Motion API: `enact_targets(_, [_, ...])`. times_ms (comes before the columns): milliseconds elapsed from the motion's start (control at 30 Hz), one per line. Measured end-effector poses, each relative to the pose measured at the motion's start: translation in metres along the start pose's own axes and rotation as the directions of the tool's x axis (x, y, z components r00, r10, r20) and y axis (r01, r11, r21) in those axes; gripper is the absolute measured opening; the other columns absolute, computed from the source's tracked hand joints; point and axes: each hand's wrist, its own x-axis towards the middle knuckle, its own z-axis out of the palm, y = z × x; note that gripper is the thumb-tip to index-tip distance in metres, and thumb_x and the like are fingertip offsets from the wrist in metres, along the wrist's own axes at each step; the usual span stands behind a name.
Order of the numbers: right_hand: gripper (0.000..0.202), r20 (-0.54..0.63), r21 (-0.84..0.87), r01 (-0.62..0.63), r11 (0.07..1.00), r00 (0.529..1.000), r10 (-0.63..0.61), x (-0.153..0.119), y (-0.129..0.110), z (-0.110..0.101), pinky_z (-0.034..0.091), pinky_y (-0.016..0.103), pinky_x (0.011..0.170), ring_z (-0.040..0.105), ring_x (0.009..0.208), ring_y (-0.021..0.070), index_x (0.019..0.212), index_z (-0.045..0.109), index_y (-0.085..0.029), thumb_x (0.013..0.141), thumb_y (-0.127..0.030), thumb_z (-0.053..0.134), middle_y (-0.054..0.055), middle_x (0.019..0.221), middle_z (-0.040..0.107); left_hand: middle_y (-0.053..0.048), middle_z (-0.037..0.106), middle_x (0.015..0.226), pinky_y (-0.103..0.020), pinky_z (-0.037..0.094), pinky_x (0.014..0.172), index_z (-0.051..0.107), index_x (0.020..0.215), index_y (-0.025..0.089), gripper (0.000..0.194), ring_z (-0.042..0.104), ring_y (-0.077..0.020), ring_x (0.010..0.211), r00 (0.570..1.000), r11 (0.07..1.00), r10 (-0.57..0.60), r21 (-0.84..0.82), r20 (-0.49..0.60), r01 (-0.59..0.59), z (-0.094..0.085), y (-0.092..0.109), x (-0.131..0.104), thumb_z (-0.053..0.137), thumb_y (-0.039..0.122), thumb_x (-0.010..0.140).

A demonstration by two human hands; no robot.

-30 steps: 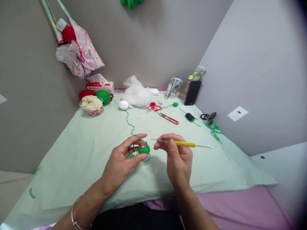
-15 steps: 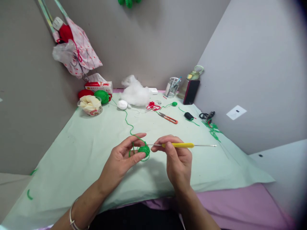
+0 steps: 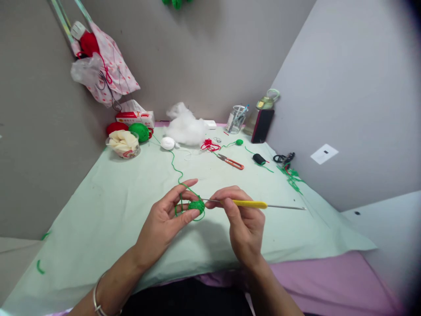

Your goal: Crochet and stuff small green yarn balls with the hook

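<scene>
My left hand point(image 3: 167, 213) pinches a small green crocheted piece point(image 3: 196, 206) between thumb and fingers. Green yarn point(image 3: 176, 169) runs over its raised index finger and back across the table, and a loose loop hangs below the piece. In my right hand point(image 3: 245, 221) is a crochet hook point(image 3: 250, 204) with a yellow handle, gripped like a pen. The hook's left tip meets the top right edge of the piece; whether it passes through a stitch I cannot tell. Its other metal end points right.
Thread snips point(image 3: 230, 162), red yarn point(image 3: 210, 145) and a black spool point(image 3: 259, 159) lie beyond my hands. White stuffing point(image 3: 186, 127) sits at the back, near a glass jar point(image 3: 237, 120) and a phone point(image 3: 263, 126). On the left are a tub point(image 3: 123, 145) and a green yarn ball point(image 3: 139, 132).
The crochet hook has tilted, its right end dropping lower and farther right. The green piece has turned slightly in my left hand, and my left index finger has moved a little down and left.
</scene>
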Motion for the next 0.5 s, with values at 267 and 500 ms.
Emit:
enact_targets(267, [0.022,0.101,-0.152,0.138,0.979,0.987,-0.124,0.0,-0.0026,-0.0036,0.054,0.033,0.076,0.066,0.087,0.0166,0.103,0.071,-0.022,0.103,-0.012,0.051,0.003,0.091,0.07,-0.001,0.066,0.101,-0.035,0.052,0.094,0.034,0.16,0.032,0.082,0.064,-0.0191,0.099,1.0,0.997,0.008,0.081,-0.03,-0.005,0.0023,0.0018,-0.0003,0.076,0.032,0.089])
enact_targets(500, [0.023,0.128,-0.126,0.1,0.987,0.988,-0.083,-0.0003,0.0002,-0.0048,0.053,0.035,0.078,0.066,0.089,0.0179,0.104,0.07,-0.024,0.103,-0.013,0.05,0.003,0.091,0.07,0.0,0.065,0.101,-0.039,0.046,0.098,0.018,0.165,0.035,0.092,0.062,-0.0196,0.1,0.999,0.996,-0.026,0.087,0.045,0.022,-0.0022,0.0064,-0.0013,0.073,0.035,0.092])
